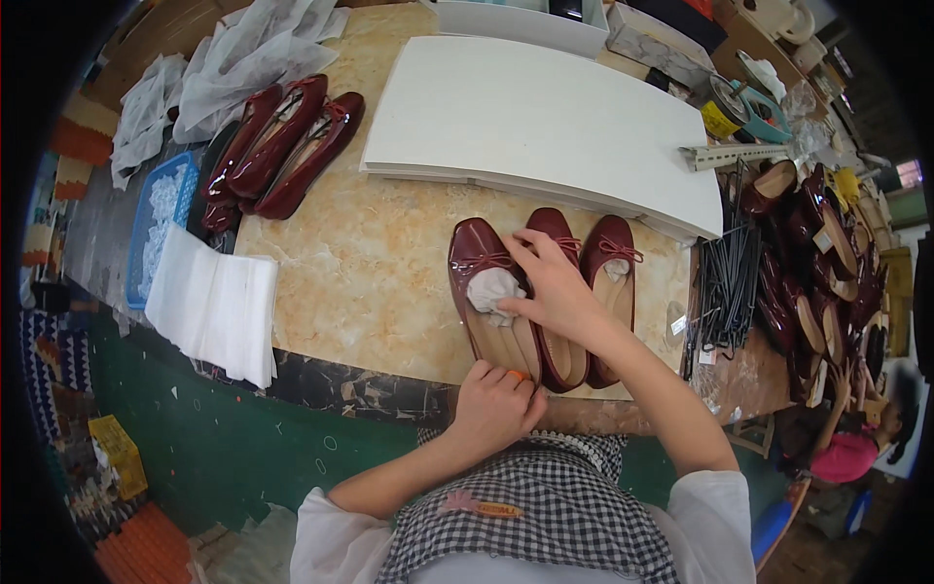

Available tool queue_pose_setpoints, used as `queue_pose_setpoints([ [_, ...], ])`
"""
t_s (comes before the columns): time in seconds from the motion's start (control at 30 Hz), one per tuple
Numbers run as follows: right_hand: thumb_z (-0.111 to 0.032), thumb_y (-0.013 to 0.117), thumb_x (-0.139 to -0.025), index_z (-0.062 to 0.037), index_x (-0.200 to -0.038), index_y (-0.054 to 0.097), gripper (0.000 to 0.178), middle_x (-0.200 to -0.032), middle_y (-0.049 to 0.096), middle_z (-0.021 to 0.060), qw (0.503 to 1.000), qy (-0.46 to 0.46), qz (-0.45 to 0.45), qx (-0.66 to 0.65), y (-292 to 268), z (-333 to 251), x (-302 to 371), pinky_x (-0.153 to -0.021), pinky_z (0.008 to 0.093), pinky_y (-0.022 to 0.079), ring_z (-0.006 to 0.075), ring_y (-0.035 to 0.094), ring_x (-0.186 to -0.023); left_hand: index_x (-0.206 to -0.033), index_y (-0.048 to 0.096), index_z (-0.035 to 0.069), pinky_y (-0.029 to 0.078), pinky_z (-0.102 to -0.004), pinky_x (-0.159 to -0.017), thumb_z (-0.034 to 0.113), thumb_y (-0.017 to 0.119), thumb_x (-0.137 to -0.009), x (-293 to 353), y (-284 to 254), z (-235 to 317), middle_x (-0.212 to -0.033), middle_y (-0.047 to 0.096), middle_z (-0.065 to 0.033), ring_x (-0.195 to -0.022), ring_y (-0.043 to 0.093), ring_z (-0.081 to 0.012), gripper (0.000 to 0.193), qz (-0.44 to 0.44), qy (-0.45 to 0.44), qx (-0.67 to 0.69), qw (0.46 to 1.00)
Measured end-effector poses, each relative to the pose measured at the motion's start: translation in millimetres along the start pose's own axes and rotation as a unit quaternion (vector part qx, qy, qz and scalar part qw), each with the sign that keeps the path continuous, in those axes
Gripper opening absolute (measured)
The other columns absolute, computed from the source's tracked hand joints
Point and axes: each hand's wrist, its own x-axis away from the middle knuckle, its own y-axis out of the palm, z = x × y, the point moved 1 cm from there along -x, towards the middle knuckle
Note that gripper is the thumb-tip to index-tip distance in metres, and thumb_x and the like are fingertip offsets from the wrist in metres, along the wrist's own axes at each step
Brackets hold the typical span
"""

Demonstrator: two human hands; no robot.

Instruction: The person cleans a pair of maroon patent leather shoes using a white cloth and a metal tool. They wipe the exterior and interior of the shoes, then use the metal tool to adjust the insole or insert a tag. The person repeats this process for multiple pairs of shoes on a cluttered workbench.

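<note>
In front of me stand three glossy dark red ballet flats with small bows, toes pointing away. Inside the leftmost ballet flat (477, 241) sits a crumpled white paper wad (494, 290). My left hand (494, 404) is closed at the heel of that shoe, an orange band on one finger. Across the middle ballet flat (551, 224) reaches my right hand (555, 292), thumb and index finger spread. Its thumb touches the wad and its index finger lies by the leftmost shoe's side; its other fingers are partly hidden. The right ballet flat (613, 238) also holds white paper.
A white board stack (545, 117) lies behind the shoes. More red flats (282, 156) stand at left, near a blue basket (161, 219) and white sheets (214, 307). At right are black strips (725, 273), piled shoes (817, 263) and another person in pink (844, 456).
</note>
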Motion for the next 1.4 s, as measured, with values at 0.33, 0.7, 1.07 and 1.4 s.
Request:
queue_pose_setpoints([
  [0.33,-0.009,0.065,-0.077,-0.0031,-0.138,0.04,0.066,-0.106,0.052,0.0205,0.984,0.164,0.064,0.01,-5.4,-1.3,-11.9,-0.075,0.0439,0.052,0.0366,0.058,-0.088,-0.096,0.067,0.004,0.04,-0.0434,-0.098,0.013,0.065,-0.077,-14.0,-39.6,-15.5,-0.117,0.063,-0.0154,-0.114,0.055,-0.0352,0.021,0.102,0.049,-0.019,0.993],
  [0.7,-0.027,0.062,-0.089,-0.0034,-0.092,0.065,0.024,-0.085,0.069,0.0185,0.813,0.425,0.283,0.28,-198.6,141.7,159.7,-0.069,0.0449,0.054,0.0369,0.067,-0.08,-0.138,0.039,-0.001,0.055,-0.0384,-0.085,0.046,0.048,-0.091,-33.3,-9.2,-22.0,-0.123,0.058,-0.0192,-0.1,0.064,-0.0286,0.067,-0.005,-0.268,0.728,0.631],
  [1.07,-0.026,0.064,-0.086,-0.0079,-0.088,0.064,0.018,-0.077,0.068,0.018,0.809,0.458,0.295,0.222,-195.4,181.6,207.1,-0.068,0.0487,0.051,0.0399,0.065,-0.076,-0.128,0.049,-0.002,0.057,-0.0358,-0.069,0.051,0.04,-0.094,-62.2,-13.0,-15.9,-0.114,0.061,-0.017,-0.083,0.066,-0.0253,0.064,0.03,-0.247,0.733,0.633],
  [1.4,-0.021,0.062,-0.091,-0.015,-0.136,0.052,0.047,-0.07,0.066,0.0037,0.886,0.331,0.303,-0.114,-180.1,81.2,205.5,-0.059,0.0348,0.048,0.019,0.059,-0.06,-0.129,0.048,-0.001,0.057,-0.034,-0.062,0.052,0.038,-0.094,-58.5,-14.1,-22.1,-0.111,0.064,-0.0174,-0.077,0.067,-0.0242,0.064,0.114,-0.284,0.695,0.65],
])
